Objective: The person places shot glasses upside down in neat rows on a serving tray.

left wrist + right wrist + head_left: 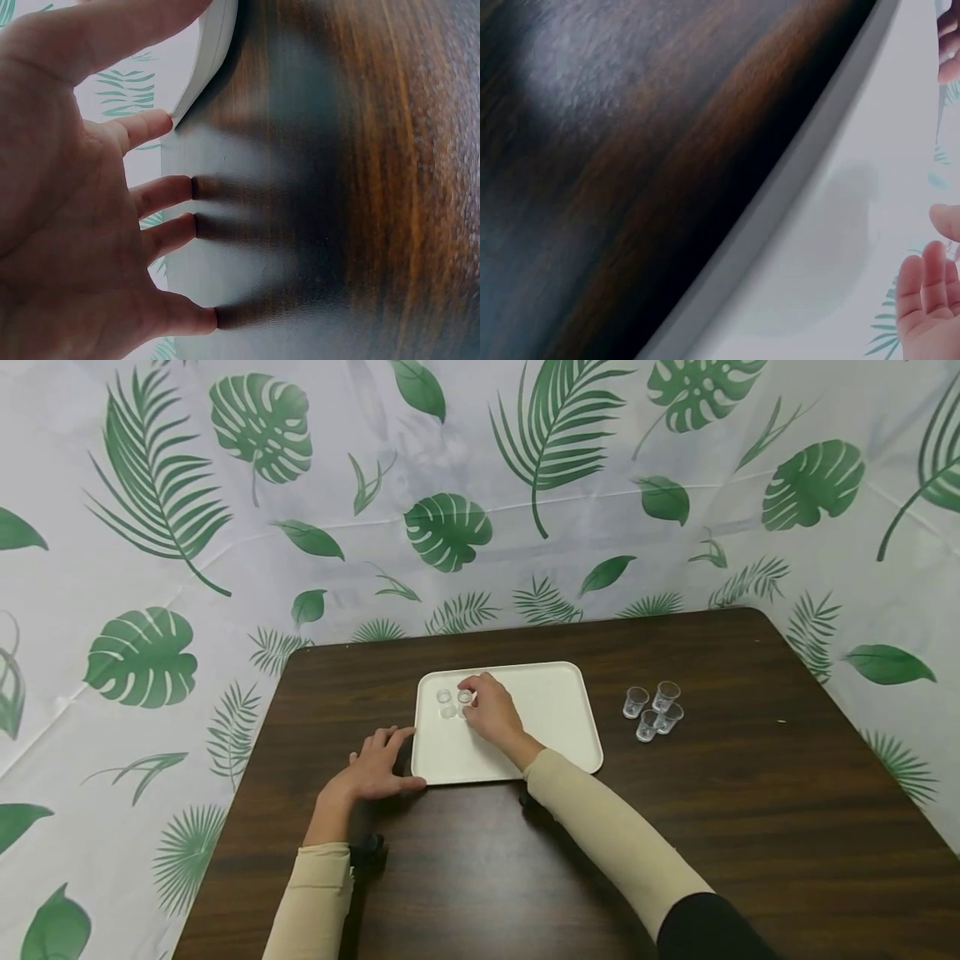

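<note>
A white rectangular tray [525,718] lies on the dark wooden table. Near its back left corner stand small clear cups, with one cup [444,696] just left of my right hand [493,710]. Thumb and fingertips of that hand pinch another clear cup [464,697], partly hidden by the fingers. Spread fingers of my left hand [375,768] rest at the tray's left side, the thumb at the front left corner. In the left wrist view the fingertips [169,232] meet the table beside the tray edge [214,56]. The right wrist view shows the tray rim [780,187] and cut-off fingers.
To the tray's right, several more clear cups [666,696] stand grouped on the table [750,793]. A white cloth with green leaf prints [450,531] hangs behind the table and down its left side.
</note>
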{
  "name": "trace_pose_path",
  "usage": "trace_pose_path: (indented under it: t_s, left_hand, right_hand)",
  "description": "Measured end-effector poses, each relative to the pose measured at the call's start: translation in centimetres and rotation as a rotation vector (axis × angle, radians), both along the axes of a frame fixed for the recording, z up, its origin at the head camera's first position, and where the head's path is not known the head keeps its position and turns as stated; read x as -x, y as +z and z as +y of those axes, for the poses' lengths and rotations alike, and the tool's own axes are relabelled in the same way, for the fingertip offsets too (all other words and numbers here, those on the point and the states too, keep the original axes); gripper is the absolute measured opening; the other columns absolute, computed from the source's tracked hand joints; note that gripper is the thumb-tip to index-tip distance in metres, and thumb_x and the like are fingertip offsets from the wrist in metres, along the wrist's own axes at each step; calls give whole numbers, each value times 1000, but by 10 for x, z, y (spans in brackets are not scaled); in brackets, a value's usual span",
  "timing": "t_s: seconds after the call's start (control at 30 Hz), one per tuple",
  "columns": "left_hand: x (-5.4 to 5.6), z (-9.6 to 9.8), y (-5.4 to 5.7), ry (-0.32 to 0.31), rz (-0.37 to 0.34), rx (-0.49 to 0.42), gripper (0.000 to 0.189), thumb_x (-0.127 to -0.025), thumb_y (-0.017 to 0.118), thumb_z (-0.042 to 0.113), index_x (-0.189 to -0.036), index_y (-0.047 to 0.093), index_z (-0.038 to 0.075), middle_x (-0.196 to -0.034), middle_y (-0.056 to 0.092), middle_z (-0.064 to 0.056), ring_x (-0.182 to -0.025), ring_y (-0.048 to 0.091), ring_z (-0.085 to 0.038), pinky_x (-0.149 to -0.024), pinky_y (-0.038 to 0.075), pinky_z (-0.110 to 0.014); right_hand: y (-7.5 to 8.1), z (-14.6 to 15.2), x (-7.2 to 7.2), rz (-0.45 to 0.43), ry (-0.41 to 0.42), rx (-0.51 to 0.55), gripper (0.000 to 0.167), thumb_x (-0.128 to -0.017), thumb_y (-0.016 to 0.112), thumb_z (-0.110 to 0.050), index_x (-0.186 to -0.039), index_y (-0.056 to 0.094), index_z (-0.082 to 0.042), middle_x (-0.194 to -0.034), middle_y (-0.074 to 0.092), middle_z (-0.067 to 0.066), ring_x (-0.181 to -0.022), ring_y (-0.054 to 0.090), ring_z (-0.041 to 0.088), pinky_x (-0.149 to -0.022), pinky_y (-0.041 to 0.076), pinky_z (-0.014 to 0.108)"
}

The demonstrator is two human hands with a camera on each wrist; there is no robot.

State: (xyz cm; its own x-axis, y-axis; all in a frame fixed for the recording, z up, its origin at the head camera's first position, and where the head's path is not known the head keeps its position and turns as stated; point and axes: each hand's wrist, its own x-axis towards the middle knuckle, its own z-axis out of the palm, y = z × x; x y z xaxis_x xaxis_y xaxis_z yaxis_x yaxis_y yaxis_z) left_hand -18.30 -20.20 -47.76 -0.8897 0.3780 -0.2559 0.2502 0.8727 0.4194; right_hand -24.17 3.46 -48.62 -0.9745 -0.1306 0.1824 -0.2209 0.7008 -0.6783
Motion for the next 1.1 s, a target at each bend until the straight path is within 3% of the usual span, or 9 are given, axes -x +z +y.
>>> trace_pose_path:
  t_s: [0.7, 1.1]
  left_hand:
    - [-1, 3, 1, 6, 1, 7, 92, -82, 73, 53, -153, 30, 15, -152, 25, -26, -136, 26, -49, -96, 22, -77]
    - [0, 2, 0, 4, -10, 0, 91, -82, 73, 52, -154, 29, 17, -153, 23, -24, -138, 23, -48, -97, 19, -77]
  right_hand:
    - [-2, -8, -1, -19, 61, 0, 43, -87, 69, -3, -128, 64, -13, -101, 59, 1, -84, 58, 13, -76, 46, 29]
    - [-1, 0, -4, 9, 104, 14, 52, -85, 72, -5, -135, 58, -12, -117, 60, 6, -85, 61, 13, -79, 47, 31]
